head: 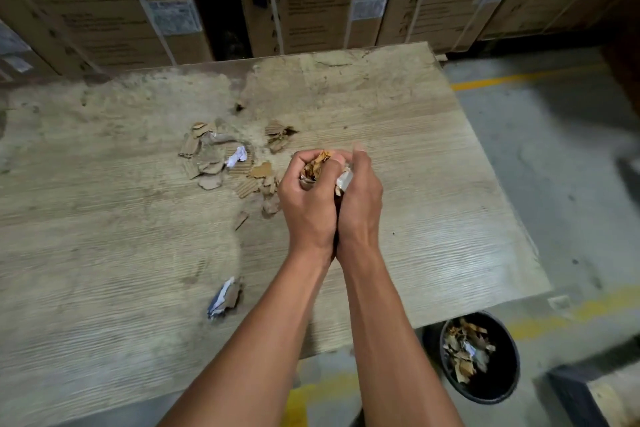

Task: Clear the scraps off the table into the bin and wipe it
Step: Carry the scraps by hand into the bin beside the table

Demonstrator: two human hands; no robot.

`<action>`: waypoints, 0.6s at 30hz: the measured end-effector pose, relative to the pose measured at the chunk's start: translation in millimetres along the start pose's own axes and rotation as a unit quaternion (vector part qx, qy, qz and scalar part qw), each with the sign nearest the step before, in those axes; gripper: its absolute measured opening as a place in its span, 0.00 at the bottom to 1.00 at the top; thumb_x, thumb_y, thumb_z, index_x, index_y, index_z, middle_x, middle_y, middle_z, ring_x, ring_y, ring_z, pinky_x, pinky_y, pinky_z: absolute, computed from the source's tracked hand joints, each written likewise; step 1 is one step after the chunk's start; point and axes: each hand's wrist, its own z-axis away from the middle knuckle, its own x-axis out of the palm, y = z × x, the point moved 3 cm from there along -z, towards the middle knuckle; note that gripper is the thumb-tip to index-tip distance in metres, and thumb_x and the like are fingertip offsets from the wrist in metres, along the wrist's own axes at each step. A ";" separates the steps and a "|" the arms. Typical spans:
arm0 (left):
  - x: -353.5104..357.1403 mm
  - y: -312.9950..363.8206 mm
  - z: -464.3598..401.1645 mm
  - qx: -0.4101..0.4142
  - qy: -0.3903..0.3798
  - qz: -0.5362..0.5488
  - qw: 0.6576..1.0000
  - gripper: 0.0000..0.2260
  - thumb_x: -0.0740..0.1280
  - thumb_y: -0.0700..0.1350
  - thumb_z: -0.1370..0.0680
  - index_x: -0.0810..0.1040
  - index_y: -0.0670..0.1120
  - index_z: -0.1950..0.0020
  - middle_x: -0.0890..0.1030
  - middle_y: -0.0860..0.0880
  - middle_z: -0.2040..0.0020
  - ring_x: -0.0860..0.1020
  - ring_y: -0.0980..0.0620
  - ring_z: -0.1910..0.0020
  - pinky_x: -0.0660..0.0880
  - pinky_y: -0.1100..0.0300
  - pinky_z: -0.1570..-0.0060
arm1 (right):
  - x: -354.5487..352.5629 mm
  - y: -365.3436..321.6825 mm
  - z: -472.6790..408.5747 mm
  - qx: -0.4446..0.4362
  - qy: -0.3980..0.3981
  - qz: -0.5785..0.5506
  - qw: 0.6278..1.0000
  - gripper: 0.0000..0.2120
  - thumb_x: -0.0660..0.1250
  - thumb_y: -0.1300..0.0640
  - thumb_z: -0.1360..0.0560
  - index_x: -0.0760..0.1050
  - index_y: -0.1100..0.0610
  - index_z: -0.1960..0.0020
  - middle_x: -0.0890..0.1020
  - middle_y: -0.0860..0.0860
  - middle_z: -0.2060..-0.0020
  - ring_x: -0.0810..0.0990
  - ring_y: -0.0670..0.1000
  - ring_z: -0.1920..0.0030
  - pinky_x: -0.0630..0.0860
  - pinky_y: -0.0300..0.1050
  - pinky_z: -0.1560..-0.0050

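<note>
Both forearms reach out over the table (433, 218), left hand (306, 204) and right hand (360, 201) cupped together around a wad of scraps (317, 165). More scraps (221, 159) sit just left; the bin (481, 357) is on the floor by the table's near right corner, partly full.

Dim indoor light overall, warm cast. Brightest patch on right side of table (450, 236), pale sheen toward its lower right edge. Upper frame darker; black gap between stacked cartons (104, 10) at upper centre. Carton print soft, barely legible. Strong wide-angle bending: table edges bowed, cartons leaning outward at upper corners. Motion smear along left and lower left, wood grain streaked. Centre sharper; both hands fairly crisp, faint shadow under them. Bin (479, 357) at lower right mostly black inside. Corners vignetted.
</note>
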 end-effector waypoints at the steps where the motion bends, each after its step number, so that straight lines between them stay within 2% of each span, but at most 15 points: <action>1: 8.1 -1.3 3.6 0.007 -0.012 0.000 1.000 0.04 0.73 0.35 0.19 0.81 0.41 0.51 0.86 0.53 0.59 0.82 0.57 0.59 0.78 0.62 0.54 | -9.9 -1.8 -1.7 0.002 0.007 -0.008 1.000 0.21 0.59 0.38 0.18 0.87 0.44 0.56 0.89 0.45 0.53 0.87 0.48 0.47 0.82 0.60 0.39; 3: 26.0 -5.1 13.0 0.018 -0.044 -0.003 0.999 0.03 0.73 0.34 0.18 0.81 0.39 0.50 0.86 0.51 0.57 0.82 0.56 0.58 0.78 0.62 0.54 | -32.8 -6.8 -4.0 -0.010 0.022 -0.033 0.999 0.21 0.61 0.45 0.15 0.84 0.43 0.63 0.86 0.43 0.62 0.84 0.47 0.56 0.81 0.55 0.49; 5: 44.7 -12.2 25.2 0.019 -0.076 -0.006 0.997 0.02 0.73 0.34 0.18 0.81 0.37 0.48 0.86 0.50 0.57 0.83 0.56 0.58 0.79 0.62 0.54 | -57.8 -9.0 -5.2 -0.024 0.047 -0.052 0.997 0.21 0.62 0.49 0.14 0.83 0.44 0.64 0.84 0.43 0.64 0.82 0.46 0.58 0.79 0.53 0.52; 8: 75.7 -27.9 47.9 0.014 -0.117 -0.001 0.993 0.02 0.73 0.35 0.18 0.81 0.39 0.47 0.87 0.46 0.53 0.85 0.51 0.54 0.81 0.57 0.51 | -97.9 -7.8 -7.0 -0.049 0.089 -0.079 0.992 0.18 0.63 0.48 0.14 0.87 0.49 0.55 0.89 0.47 0.56 0.87 0.50 0.51 0.83 0.59 0.44; 11: 109.1 -47.2 76.0 0.007 -0.149 -0.001 0.989 0.05 0.72 0.33 0.18 0.82 0.43 0.49 0.88 0.50 0.53 0.86 0.54 0.53 0.80 0.61 0.50 | -144.5 -4.5 -8.7 -0.060 0.128 -0.102 0.985 0.16 0.63 0.48 0.13 0.89 0.52 0.46 0.90 0.50 0.49 0.89 0.51 0.44 0.83 0.61 0.37; 16: 169.0 -83.3 128.4 -0.030 -0.212 0.004 0.977 0.04 0.73 0.35 0.18 0.81 0.43 0.48 0.87 0.52 0.55 0.84 0.55 0.56 0.79 0.61 0.51 | -229.6 6.3 -15.0 -0.070 0.186 -0.136 0.971 0.19 0.65 0.43 0.17 0.88 0.54 0.42 0.90 0.52 0.46 0.88 0.54 0.40 0.81 0.64 0.33; 18: 193.6 -99.3 152.0 -0.044 -0.229 0.003 0.972 0.03 0.73 0.39 0.21 0.81 0.43 0.48 0.87 0.51 0.56 0.83 0.54 0.57 0.79 0.61 0.52 | -267.5 12.0 -17.7 -0.074 0.214 -0.151 0.962 0.17 0.65 0.46 0.15 0.88 0.55 0.43 0.90 0.52 0.47 0.88 0.54 0.41 0.82 0.62 0.34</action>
